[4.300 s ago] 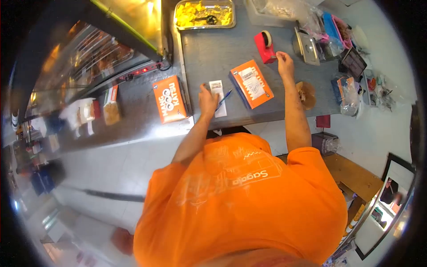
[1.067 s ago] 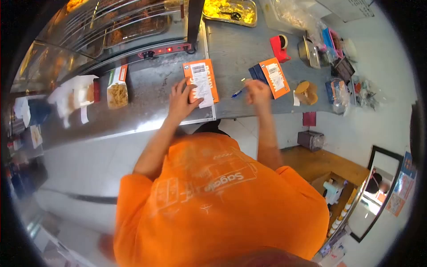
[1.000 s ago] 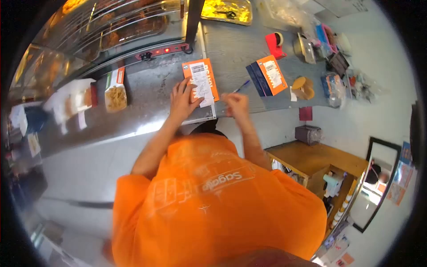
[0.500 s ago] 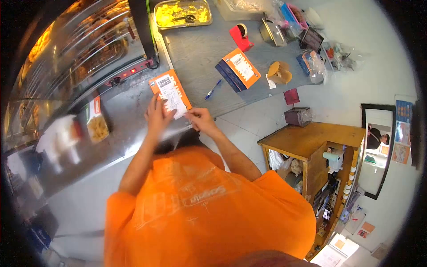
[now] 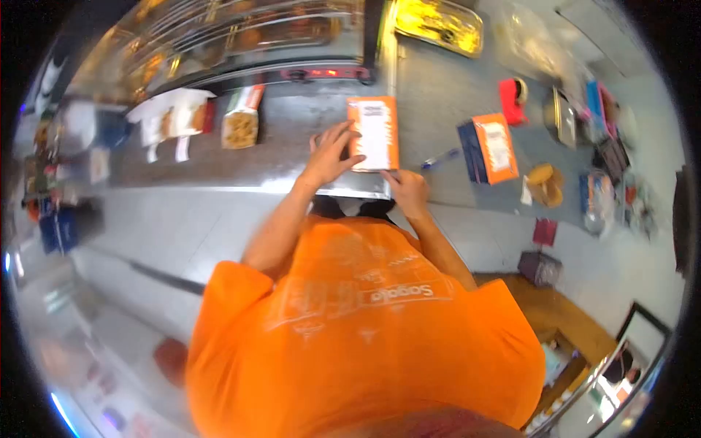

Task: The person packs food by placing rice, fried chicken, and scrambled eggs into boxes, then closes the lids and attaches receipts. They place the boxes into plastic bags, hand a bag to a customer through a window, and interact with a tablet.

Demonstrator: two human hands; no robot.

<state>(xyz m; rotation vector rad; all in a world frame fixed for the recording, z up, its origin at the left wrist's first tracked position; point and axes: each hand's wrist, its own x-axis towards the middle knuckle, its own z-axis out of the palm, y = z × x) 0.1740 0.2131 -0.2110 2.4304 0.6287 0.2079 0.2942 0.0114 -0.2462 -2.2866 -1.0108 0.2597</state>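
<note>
An orange box (image 5: 392,131) with a white printed paper label (image 5: 374,135) lies on the steel counter, close to its front edge. My left hand (image 5: 334,152) rests along the box's left side, fingers spread and thumb on the label's lower part. At the near right corner, my right hand (image 5: 409,191) has its fingers closed together on the box's near edge. Whether those fingertips also grip the label's end is too small to tell. A blue pen (image 5: 440,158) lies to the right of the box.
A second orange-and-navy box (image 5: 504,162), a red tape dispenser (image 5: 511,102) and a brown carton cup (image 5: 545,185) stand to the right. Fries in a carton (image 5: 241,130) and a white paper bag (image 5: 164,120) sit left. Behind are a heated display (image 5: 234,44) and a foil tray (image 5: 478,44).
My view has turned, so the counter now runs level and things appear farther right. Both hands stay at the same orange box, the left at its side, the right at its near corner.
</note>
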